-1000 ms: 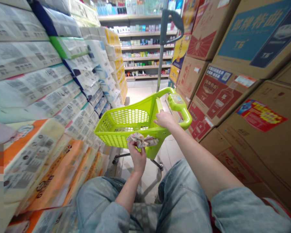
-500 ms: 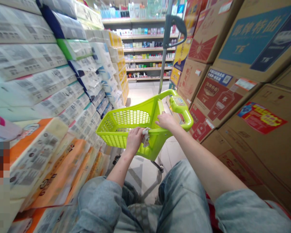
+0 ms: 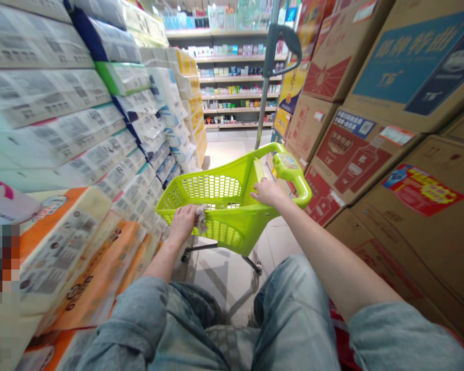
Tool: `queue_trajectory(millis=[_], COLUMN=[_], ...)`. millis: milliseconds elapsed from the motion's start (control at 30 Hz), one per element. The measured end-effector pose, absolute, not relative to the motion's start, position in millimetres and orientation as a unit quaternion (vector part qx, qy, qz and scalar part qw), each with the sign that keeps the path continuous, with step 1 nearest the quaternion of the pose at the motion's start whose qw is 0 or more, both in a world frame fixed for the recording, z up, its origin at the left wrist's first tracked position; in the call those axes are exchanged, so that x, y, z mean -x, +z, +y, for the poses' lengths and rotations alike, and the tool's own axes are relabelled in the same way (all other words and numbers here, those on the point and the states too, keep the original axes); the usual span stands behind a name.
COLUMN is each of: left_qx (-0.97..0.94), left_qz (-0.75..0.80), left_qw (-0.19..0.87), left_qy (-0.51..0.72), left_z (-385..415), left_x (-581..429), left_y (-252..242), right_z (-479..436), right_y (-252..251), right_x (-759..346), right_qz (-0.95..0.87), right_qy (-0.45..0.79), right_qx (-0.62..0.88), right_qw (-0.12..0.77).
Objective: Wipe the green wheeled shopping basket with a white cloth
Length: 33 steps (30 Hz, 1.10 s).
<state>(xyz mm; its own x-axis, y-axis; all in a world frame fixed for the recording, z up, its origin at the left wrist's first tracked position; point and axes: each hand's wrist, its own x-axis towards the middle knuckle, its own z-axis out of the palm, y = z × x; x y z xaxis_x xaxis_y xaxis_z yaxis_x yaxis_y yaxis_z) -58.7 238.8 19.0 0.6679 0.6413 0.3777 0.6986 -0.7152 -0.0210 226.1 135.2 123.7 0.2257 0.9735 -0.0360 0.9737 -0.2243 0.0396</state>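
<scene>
A lime-green plastic shopping cart (image 3: 224,198) stands in the aisle just in front of my knees. My left hand (image 3: 183,221) is closed on a crumpled whitish cloth (image 3: 201,219) and presses it against the near left rim of the basket. My right hand (image 3: 266,191) grips the near right rim, beside the cart's green handle (image 3: 294,172). The basket looks empty through its mesh.
Stacked tissue and paper packs (image 3: 62,154) wall the left side. Cardboard cartons (image 3: 371,129) are piled on the right. A grey pole with a handle (image 3: 272,67) rises behind the cart. Product shelves (image 3: 232,77) cross the far end of the tiled aisle.
My left hand has moved with the cloth from the near middle of the basket rim leftward along it. My right hand has kept its grip on the cart.
</scene>
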Motion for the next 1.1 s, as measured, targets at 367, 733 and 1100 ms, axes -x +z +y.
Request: queue_trajectory(millis=[367, 733, 1100], left_qx=[0.889, 0.903, 0.911], left_qz=[-0.428, -0.397, -0.394], left_qw=[0.115, 0.143, 0.089], left_qy=[-0.119, -0.086, -0.082], left_z=[253.0, 237.1, 205.1], left_x=[86.6, 76.9, 52.7], left_y=[22.1, 23.3, 27.1], right_z=[137.0, 135.3, 127.2], right_y=[124.1, 124.4, 123.5], right_x=[-228.7, -250.3, -262.5], right_qz=[0.623, 0.637, 0.616], right_qy=[-0.005, 0.022, 0.111], right_qx=[-0.781, -0.769, -0.78], right_qw=[0.03, 0.044, -0.023])
